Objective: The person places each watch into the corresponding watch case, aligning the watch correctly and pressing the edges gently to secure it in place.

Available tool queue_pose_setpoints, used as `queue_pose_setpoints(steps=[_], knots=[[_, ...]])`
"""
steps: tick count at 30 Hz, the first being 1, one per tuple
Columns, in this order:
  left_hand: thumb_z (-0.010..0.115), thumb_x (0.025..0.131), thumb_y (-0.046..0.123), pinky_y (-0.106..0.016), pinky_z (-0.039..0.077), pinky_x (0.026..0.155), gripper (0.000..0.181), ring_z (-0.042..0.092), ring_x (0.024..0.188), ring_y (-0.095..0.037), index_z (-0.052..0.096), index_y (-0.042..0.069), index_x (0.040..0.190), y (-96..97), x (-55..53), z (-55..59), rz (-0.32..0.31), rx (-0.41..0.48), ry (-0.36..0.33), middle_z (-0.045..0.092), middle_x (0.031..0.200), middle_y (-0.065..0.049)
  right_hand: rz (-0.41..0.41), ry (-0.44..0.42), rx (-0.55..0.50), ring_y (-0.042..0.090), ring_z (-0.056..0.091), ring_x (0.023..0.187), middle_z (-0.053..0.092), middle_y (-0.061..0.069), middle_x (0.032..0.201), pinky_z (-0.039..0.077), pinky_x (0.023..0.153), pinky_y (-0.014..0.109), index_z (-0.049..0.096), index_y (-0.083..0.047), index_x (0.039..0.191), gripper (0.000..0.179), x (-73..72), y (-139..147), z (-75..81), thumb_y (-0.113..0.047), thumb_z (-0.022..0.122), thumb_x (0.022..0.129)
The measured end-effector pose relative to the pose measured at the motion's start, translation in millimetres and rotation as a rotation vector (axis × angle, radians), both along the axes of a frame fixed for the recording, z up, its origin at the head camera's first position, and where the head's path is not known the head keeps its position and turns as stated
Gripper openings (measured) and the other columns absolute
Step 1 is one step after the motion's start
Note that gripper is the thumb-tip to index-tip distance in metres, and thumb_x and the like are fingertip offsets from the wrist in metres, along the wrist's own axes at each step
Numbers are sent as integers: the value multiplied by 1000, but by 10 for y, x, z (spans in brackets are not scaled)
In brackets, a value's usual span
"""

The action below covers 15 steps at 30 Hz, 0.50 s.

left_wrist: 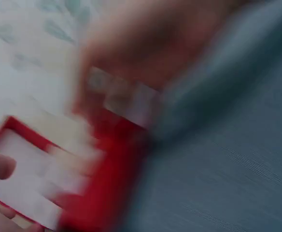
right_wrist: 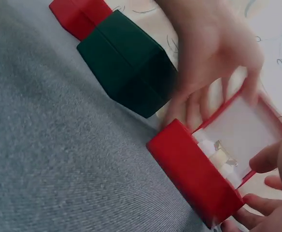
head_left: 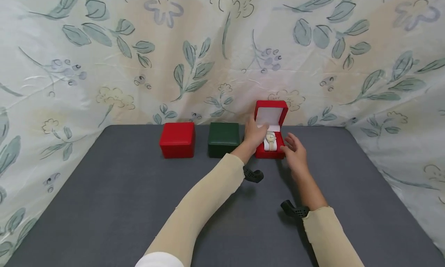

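An opened red watch box [head_left: 269,155] stands on the table, its lid [head_left: 271,103] raised and its white lining facing forward. Inside, a wristwatch [head_left: 270,138] with a pale strap is wrapped round a white cushion [right_wrist: 207,147]. My left hand [head_left: 255,135] grips the box at its left side, the thumb over the lid's inner edge and the other fingers outside. On the other side, my right hand [head_left: 295,153] has its fingers spread and loosely bent, the fingertips at the box's right side. Motion blurs much of the left wrist view.
Left of the opened box stands a closed green box [head_left: 223,139], near my left forearm. A closed red box [head_left: 177,140] is farther left. The grey table [head_left: 139,205] ends at a floral curtain [head_left: 194,58] close behind the boxes.
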<state>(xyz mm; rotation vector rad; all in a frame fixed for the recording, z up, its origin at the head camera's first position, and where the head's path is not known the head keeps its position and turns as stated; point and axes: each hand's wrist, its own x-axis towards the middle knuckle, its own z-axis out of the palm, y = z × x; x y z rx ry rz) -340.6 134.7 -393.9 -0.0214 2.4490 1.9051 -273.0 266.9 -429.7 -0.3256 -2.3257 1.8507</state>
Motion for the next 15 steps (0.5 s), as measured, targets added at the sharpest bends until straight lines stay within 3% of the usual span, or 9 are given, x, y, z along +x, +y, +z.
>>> queue_pose_setpoints(steps=[4,6,10,15], knots=[[54,95,39,-46,40,108,61,43,130,-20,31,23,149,-14,130,-233,31,-79,-67,45,143,-4,-12,-15,-3,26,30,145,29,5,159,36,114,46,23,-23,154,62,-5,-4,9,-14,48,99],[54,94,43,-47,41,107,63,44,130,-21,31,22,149,-33,139,-234,40,-61,-52,45,143,-4,7,-20,25,27,29,146,27,6,160,36,114,45,22,-23,155,63,-11,-9,1,-13,49,99],[53,94,46,-52,42,106,67,42,131,-23,28,21,151,-35,52,-52,27,16,22,43,145,-6,47,-29,60,30,29,146,27,11,159,34,115,47,20,-16,155,63,-17,-4,-29,-8,47,99],[49,96,49,-49,40,109,64,41,131,-20,29,22,150,13,-133,194,35,32,33,40,148,-3,53,-33,50,30,30,145,29,14,158,32,116,47,22,-10,154,61,-2,-7,-74,-7,46,99]])
